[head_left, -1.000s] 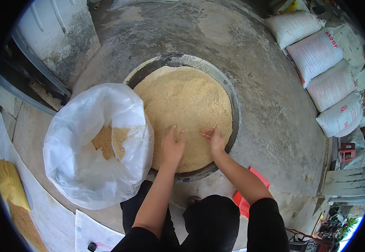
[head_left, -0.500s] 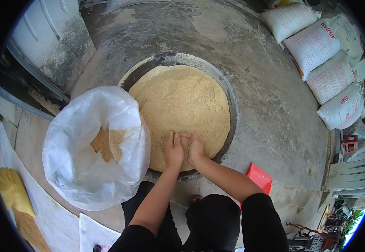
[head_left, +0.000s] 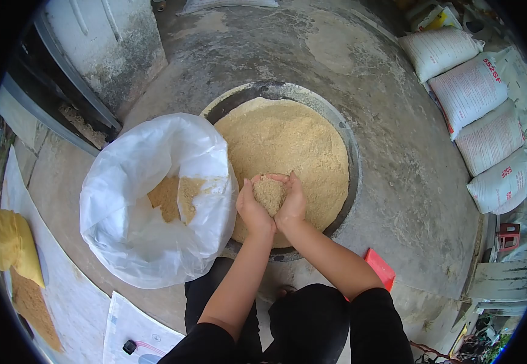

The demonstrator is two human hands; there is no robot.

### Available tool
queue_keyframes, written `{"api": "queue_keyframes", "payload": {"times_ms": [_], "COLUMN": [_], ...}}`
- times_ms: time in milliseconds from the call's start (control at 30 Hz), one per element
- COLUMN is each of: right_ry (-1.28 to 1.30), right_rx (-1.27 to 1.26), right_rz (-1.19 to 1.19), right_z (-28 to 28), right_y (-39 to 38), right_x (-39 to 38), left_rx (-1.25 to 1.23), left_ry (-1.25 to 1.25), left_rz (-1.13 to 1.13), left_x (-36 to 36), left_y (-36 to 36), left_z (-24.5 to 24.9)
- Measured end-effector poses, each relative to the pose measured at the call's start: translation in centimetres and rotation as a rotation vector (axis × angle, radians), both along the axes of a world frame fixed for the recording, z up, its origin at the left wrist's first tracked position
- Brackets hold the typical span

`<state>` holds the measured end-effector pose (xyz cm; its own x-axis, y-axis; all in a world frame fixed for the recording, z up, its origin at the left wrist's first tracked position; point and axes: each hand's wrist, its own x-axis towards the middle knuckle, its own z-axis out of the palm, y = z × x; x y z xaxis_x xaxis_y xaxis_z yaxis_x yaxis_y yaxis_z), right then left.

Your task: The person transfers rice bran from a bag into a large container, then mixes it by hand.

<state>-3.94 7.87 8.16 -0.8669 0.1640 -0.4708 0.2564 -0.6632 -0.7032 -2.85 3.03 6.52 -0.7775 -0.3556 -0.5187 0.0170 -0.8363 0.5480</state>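
My left hand and my right hand are cupped side by side, with a heap of pale tan, coarse meal between them. Both are over the near part of a wide round tub, which holds a broad bed of the same meal. Left of the tub, close to my left hand, stands a white plastic bag with its mouth spread wide. Some browner meal lies inside that bag.
Several full white sacks line the right side. A red dustpan-like piece lies by my right forearm. A yellow sack with spilled brown meal is at the far left. A concrete floor surrounds the tub.
Before, my hands were dug into the meal near the tub's near edge. Now they are lifted, cupped together around a scooped heap. The view has shifted slightly.
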Motion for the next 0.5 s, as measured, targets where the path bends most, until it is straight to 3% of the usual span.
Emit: {"api": "queue_keyframes", "payload": {"times_ms": [200,300,500], "right_ry": [0.086,0.08,0.116], "right_rx": [-0.084,-0.162,0.007], "right_rz": [0.09,0.166,0.43], "right_z": [2.5,3.7,2.7], "right_y": [-4.7,-9.1,-15.9], "right_x": [-2.2,-2.5,-1.6], "left_rx": [-0.185,-0.135,-0.207], "left_ry": [0.057,0.018,-0.02], "left_rz": [0.122,0.23,0.354], "left_x": [-1.7,-1.5,0.1], "left_y": [-4.5,-8.2,-14.9], "left_z": [3.9,6.5,4.8]}}
